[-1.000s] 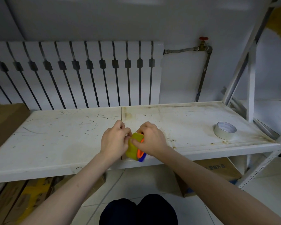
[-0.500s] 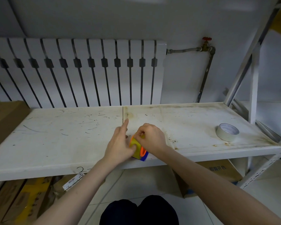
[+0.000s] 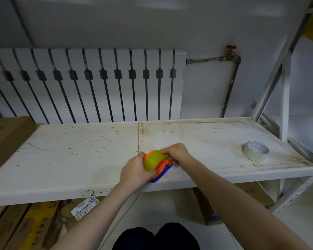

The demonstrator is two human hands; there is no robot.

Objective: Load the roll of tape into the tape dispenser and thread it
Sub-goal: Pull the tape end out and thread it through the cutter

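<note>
A yellow-green roll of tape (image 3: 154, 160) sits in an orange and blue tape dispenser (image 3: 161, 170) near the front edge of the white shelf (image 3: 65, 156). My left hand (image 3: 134, 171) grips the roll and dispenser from the left side. My right hand (image 3: 177, 153) holds the dispenser's far right end, fingers curled around it. The dispenser's far side is hidden by my hands.
A second, white roll of tape (image 3: 255, 150) lies flat at the shelf's right end. A radiator (image 3: 87, 83) stands behind the shelf, a metal rack post (image 3: 285, 98) at the right. Cardboard boxes (image 3: 224, 202) sit below the shelf and one at the left (image 3: 5, 134).
My left hand has slid down from over the roll to its left side, uncovering the yellow-green roll. The dispenser is tilted and shows more of its orange and blue body.
</note>
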